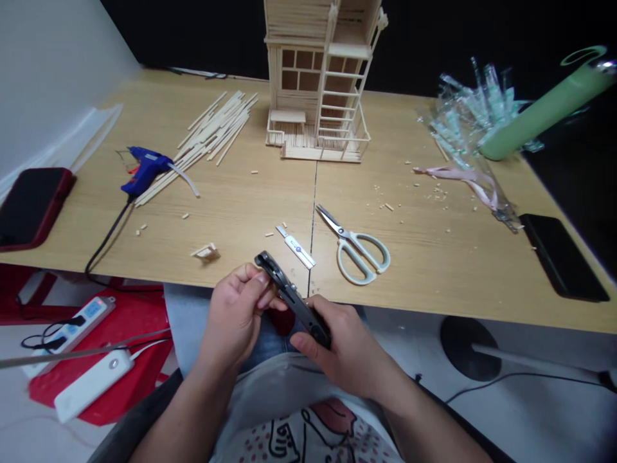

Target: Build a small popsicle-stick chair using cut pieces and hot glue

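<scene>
Above my lap at the table's front edge, my right hand (340,337) is wrapped round the handle of a dark grey hand tool (294,301), long and slim with a jaw-like head. That tool slants up to the left. At its head, my left hand (240,307) is closed in a pinch; whatever sits between the fingers is hidden. Just beyond lies a white utility knife (297,249) with its blade out. White-handled scissors (357,247) rest to the right of the knife. A tiny wooden piece (206,252), built from sticks, stands left of the tool.
A stick-built model house (313,83) stands at the back. Wooden sticks (216,132) and a blue glue gun (144,170) lie left, near a red-cased phone (36,206). Rightward are clear wrappers (475,106), a green cylinder (544,112), a pink ribbon (463,177) and a black phone (563,257).
</scene>
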`<state>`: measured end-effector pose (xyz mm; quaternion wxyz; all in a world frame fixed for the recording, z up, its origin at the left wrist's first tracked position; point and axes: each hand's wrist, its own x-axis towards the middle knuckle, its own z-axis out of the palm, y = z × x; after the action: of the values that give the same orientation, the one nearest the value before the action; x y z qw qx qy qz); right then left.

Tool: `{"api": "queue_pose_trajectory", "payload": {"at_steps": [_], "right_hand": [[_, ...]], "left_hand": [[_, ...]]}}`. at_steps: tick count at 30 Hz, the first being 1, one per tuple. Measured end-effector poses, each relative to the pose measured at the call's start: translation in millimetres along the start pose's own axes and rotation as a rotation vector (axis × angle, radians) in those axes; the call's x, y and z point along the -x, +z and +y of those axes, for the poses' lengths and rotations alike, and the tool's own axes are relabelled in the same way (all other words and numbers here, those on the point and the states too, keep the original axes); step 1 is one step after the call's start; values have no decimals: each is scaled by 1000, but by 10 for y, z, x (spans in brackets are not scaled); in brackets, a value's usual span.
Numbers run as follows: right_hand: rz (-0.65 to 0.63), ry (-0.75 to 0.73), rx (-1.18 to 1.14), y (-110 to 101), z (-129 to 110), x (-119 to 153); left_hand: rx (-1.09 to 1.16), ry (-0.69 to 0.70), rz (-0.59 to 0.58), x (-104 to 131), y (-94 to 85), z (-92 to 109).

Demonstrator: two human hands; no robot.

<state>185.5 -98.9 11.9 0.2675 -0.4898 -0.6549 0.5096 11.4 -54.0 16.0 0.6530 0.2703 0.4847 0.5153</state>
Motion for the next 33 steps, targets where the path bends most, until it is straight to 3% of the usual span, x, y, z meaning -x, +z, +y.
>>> {"api": "queue_pose_trajectory", "payload": {"at_steps": [16,25,28,33], "right_hand": [[27,16,113,-57,52,9],[24,97,344,-45,151,-51],[10,111,207,-70,142,-70],[-157,72,-201,-104,105,-6]], "left_hand": [[-33,1,-37,-47,4,-63],[-46,31,-32,-41,-42,-105],[-41,35,-41,-42,-76,-126],[-245,156,0,-10,-132,-83]]}}
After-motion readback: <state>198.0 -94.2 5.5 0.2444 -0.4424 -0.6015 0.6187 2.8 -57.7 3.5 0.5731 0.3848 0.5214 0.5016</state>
